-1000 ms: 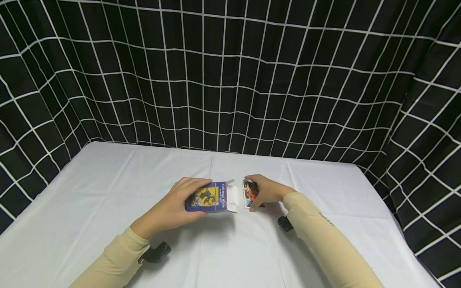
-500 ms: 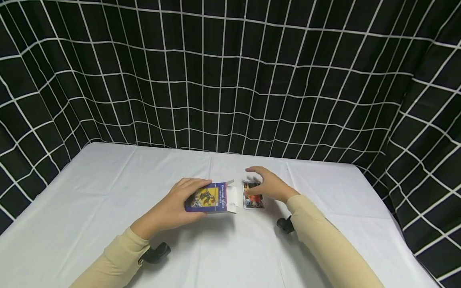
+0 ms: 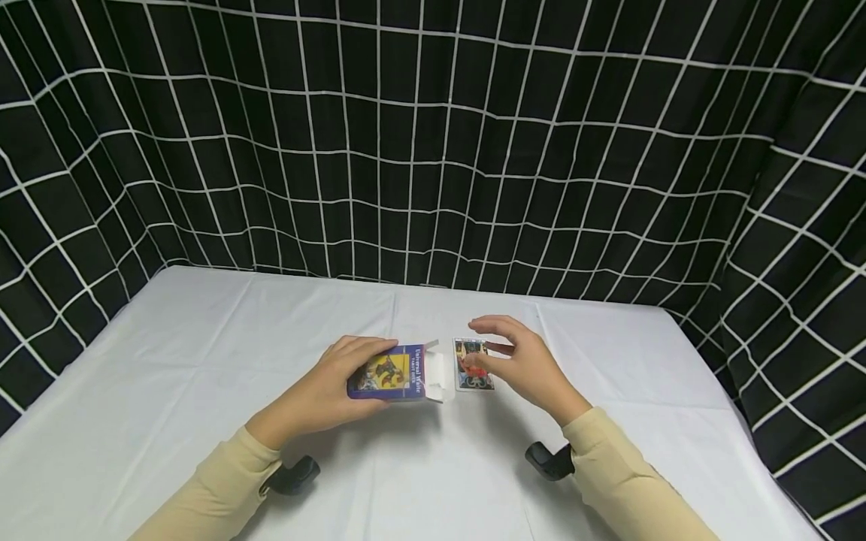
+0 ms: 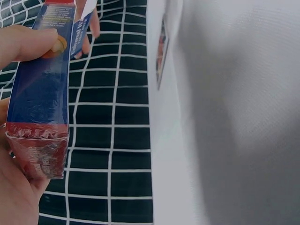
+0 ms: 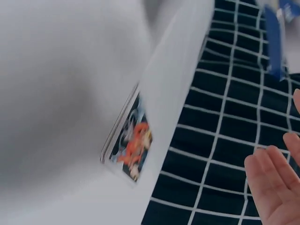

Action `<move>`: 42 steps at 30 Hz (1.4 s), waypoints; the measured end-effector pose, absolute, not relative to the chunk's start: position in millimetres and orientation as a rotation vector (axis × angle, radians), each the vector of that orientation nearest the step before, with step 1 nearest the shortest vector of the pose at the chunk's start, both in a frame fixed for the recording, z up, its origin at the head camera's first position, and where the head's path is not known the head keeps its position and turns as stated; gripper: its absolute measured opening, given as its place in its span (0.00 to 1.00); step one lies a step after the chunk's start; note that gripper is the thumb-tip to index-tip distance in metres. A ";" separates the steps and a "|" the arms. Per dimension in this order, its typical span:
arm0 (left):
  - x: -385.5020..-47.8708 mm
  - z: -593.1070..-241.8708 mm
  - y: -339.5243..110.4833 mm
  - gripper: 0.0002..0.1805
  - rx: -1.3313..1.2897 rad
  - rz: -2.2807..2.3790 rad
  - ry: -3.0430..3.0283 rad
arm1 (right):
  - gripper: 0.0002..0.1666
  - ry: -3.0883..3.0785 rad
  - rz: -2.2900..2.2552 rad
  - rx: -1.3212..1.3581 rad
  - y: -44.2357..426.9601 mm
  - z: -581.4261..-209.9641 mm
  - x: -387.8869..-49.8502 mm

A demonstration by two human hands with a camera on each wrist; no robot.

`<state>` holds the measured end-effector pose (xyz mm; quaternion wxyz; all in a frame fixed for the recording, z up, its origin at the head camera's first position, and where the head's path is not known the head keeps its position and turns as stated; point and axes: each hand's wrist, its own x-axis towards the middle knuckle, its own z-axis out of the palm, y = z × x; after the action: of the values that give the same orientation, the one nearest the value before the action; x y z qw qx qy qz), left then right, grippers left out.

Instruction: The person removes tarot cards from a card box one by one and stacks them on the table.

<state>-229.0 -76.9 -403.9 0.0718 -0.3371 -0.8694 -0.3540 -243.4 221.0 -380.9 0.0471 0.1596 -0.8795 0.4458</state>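
A blue tarot deck box (image 3: 388,373) is gripped in my left hand (image 3: 328,387), held above the table with its yellow picture facing up. Its white end flaps (image 3: 436,368) stand open toward the right. In the left wrist view, the thumb presses the box's blue narrow side (image 4: 41,93), and a red end (image 4: 40,157) faces the camera. Just right of the flaps, a small stack of tarot cards (image 3: 474,382) lies face up on the cloth. My right hand (image 3: 531,368) hovers over the stack, fingers apart, holding nothing; the right wrist view shows it clear of the cards (image 5: 134,145).
White cloth (image 3: 237,353) covers the table. Black curtains with a white grid (image 3: 419,150) enclose the back and sides. A black wrist device (image 3: 294,476) hangs under the left cuff and another (image 3: 549,460) under the right.
My right hand has let go of the cards, risen off them and drawn back a little to the right. The stack stays on the cloth. The left hand and box have hardly moved.
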 end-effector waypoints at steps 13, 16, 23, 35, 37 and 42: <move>-230.8 -408.0 -77.5 0.40 -1.032 -1.066 -2.600 | 0.19 -2.528 1.565 0.375 197.2 -382.6 -206.5; -230.5 -407.7 -77.0 0.40 -1.036 -1.068 -2.599 | 0.19 -2.534 1.585 0.318 191.2 -382.0 -202.0; -229.4 -407.0 -74.6 0.40 -1.050 -1.073 -2.589 | 0.16 -2.586 1.595 0.184 181.6 -385.3 -199.7; -225.2 -408.4 -71.9 0.41 -1.082 -1.081 -2.597 | 0.15 -2.552 1.745 0.051 170.2 -396.2 -201.2; -224.5 -408.6 -70.9 0.42 -1.089 -1.086 -2.604 | 0.14 -2.548 1.754 0.027 168.5 -398.1 -201.4; -222.3 -408.8 -68.5 0.42 -1.098 -1.096 -2.599 | 0.11 -2.534 1.729 -0.037 165.5 -401.8 -200.8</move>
<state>-222.3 -68.5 -408.8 0.0575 -0.3621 -0.8572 -0.3616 -200.8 165.5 -401.8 0.0366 -0.0120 -0.8254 0.5632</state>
